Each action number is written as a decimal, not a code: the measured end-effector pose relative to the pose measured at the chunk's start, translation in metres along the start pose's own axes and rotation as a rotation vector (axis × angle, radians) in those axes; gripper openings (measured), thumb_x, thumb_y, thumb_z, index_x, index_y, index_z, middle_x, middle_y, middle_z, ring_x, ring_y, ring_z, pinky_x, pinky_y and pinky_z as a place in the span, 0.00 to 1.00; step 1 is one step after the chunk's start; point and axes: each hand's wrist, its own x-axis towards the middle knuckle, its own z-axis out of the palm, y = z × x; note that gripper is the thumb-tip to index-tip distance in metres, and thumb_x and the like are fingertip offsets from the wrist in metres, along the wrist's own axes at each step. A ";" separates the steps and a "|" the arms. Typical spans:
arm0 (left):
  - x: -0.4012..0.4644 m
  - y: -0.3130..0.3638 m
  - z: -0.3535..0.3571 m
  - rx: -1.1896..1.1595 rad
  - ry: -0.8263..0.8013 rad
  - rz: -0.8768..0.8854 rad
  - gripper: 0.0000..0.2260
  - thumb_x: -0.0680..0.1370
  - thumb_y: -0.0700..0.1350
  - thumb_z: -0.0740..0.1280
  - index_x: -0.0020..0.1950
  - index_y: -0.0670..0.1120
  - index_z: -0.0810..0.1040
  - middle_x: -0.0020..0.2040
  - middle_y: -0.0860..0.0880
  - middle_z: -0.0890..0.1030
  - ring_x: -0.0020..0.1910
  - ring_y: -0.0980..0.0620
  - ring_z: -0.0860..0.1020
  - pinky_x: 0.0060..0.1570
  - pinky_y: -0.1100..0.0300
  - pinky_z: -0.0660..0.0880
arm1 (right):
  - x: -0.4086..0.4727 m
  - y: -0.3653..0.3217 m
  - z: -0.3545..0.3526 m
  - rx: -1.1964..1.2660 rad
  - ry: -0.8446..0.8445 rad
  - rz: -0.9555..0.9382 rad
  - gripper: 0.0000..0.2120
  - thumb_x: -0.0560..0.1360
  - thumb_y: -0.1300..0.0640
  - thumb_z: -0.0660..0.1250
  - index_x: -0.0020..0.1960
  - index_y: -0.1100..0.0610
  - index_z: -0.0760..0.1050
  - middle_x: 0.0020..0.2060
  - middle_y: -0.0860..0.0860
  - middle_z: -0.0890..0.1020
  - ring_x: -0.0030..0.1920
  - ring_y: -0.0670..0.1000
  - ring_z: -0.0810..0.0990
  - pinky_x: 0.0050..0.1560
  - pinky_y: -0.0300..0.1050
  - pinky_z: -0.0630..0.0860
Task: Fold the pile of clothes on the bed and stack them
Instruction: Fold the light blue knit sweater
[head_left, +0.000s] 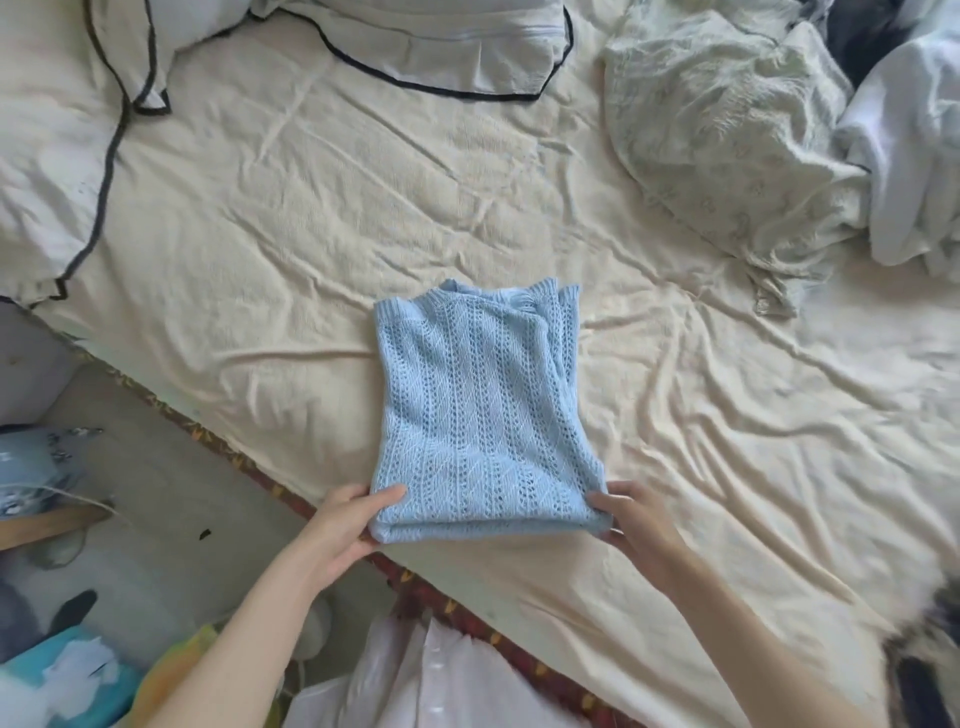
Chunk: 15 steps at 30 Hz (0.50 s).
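A light blue open-knit sweater (478, 410) lies folded into a narrow rectangle on the cream bed sheet (291, 249), its ribbed collar at the far end. My left hand (348, 519) pinches the near left corner, thumb on top and fingers underneath. At the near right corner my right hand (631, 519) grips the folded edge the same way. A heap of unfolded clothes sits at the far right: a pale green patterned garment (727, 140) and a white one (914, 171).
White pillows with dark piping (441, 47) lie along the head of the bed at the top and left. The patterned mattress edge (249, 457) runs diagonally below the sweater. Bags and clutter (67, 670) cover the floor at the lower left.
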 end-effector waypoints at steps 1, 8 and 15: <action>-0.004 -0.004 0.000 -0.007 -0.006 -0.005 0.16 0.73 0.42 0.71 0.58 0.37 0.76 0.50 0.42 0.84 0.46 0.47 0.82 0.42 0.55 0.80 | -0.007 0.008 -0.001 0.022 0.037 -0.002 0.09 0.74 0.66 0.67 0.53 0.62 0.71 0.38 0.55 0.77 0.35 0.49 0.76 0.35 0.41 0.74; -0.019 0.003 -0.002 0.383 0.292 0.570 0.05 0.77 0.49 0.67 0.51 0.57 0.75 0.60 0.54 0.73 0.64 0.51 0.70 0.60 0.54 0.68 | -0.026 0.003 -0.002 -0.173 -0.095 -0.453 0.25 0.76 0.61 0.66 0.65 0.36 0.69 0.33 0.42 0.78 0.35 0.39 0.74 0.40 0.31 0.73; -0.016 0.050 -0.017 0.444 -0.059 0.534 0.25 0.59 0.56 0.75 0.55 0.66 0.75 0.69 0.50 0.70 0.67 0.47 0.70 0.68 0.45 0.67 | -0.018 -0.061 0.003 0.001 -0.324 -0.387 0.16 0.73 0.67 0.66 0.55 0.51 0.80 0.38 0.53 0.75 0.41 0.48 0.77 0.48 0.41 0.77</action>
